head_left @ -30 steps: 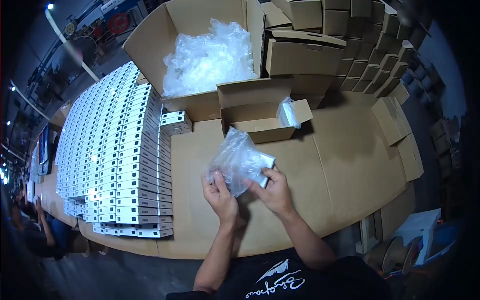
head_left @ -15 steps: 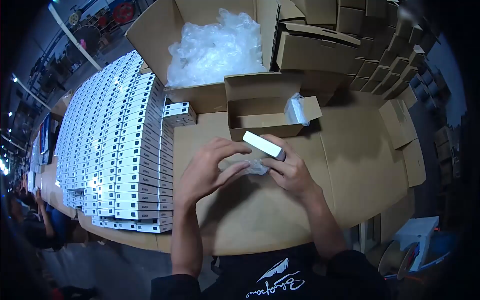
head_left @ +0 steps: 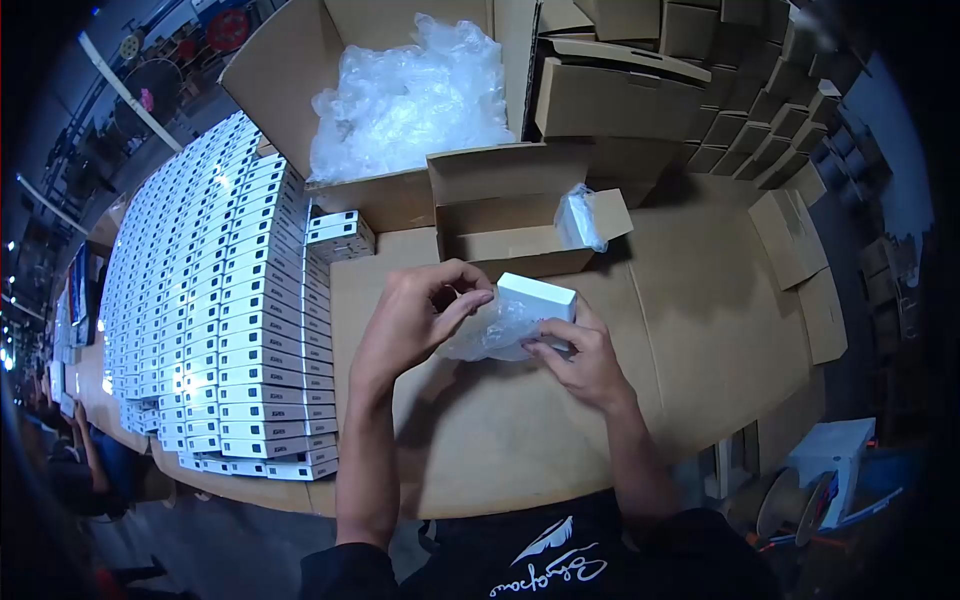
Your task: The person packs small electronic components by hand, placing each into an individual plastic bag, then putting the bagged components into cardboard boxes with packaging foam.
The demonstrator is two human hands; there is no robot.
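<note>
A white box (head_left: 538, 293) is in my right hand (head_left: 582, 355), whose fingers and thumb close round its right end. Clear plastic wrap (head_left: 500, 330) lies against the box's near side and hangs below it. My left hand (head_left: 425, 310) is at the left edge of the wrap, its fingertips pinched together on the plastic. Beyond both hands stands an open cardboard box (head_left: 515, 264), with a plastic-wrapped white item (head_left: 580, 220) at its right end.
Many stacked white boxes (head_left: 240, 330) fill the left of the cardboard-covered table (head_left: 480, 450). A large carton (head_left: 280, 90) of plastic wrap stands behind. Brown cartons (head_left: 620, 100) are piled back right. Another person's arm (head_left: 92, 455) shows at far left.
The white box has turned so its long side lies more level. The plastic wrap is spread wider between my hands, and my left fingers have closed on it. The view has shifted slightly.
</note>
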